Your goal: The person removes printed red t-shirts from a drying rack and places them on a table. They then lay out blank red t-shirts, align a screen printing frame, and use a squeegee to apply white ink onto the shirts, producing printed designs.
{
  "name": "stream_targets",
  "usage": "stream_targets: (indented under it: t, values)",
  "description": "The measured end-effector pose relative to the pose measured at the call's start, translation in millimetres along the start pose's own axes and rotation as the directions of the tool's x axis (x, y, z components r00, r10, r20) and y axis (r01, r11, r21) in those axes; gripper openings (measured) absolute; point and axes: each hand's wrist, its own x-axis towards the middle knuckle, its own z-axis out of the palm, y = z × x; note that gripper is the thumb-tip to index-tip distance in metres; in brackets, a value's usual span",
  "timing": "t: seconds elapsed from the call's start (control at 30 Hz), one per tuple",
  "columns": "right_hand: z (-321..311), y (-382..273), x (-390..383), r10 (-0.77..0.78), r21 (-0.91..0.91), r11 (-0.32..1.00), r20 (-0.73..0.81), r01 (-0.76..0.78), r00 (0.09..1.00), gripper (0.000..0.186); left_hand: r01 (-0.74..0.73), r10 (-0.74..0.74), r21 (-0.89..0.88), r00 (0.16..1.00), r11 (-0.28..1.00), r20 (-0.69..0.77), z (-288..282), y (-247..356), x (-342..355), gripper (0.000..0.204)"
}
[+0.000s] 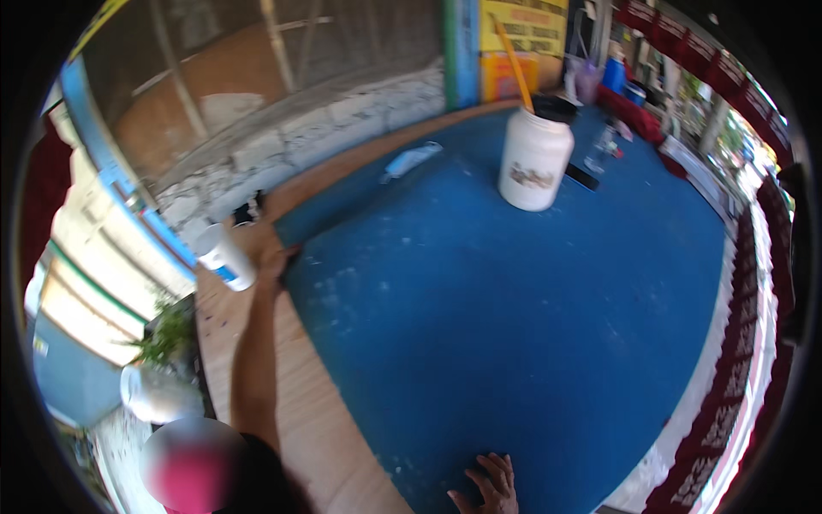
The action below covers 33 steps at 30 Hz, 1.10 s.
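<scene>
Blue sheet [514, 325] spreads below and beyond the right grip [488, 484].

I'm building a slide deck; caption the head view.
A blue sheet with one hand at its left edge, another hand at its near end, a white jar standing upon it.

Just left of the right hand [490, 487] runs a bare, pale plywood tabletop edge [321, 394]. Well beyond the hand, ahead and left, stands a dark brown panelled wall [231, 51] with slats, over a low band of rough whitish masonry [334, 124]. Far ahead rises a blue-painted post [467, 51] beside a yellow sign panel [548, 17]. Well left of the hand are a cream wall [94, 248] and pale grey floor [124, 445]. To its right hangs maroon scalloped fabric [728, 377], with bright daylight outside.
</scene>
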Motion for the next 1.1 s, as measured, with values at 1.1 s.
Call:
stream_targets:
  t: [1.1]
  values:
    - [2.8, -2.7, 8.2, 0.032, -0.004, 0.999, -0.025, -0.032, 0.999, 0.018, -0.17, 0.162, -0.193, 0.985, 0.966, -0.059, -31.0, 16.1, 44.7, 0.043]
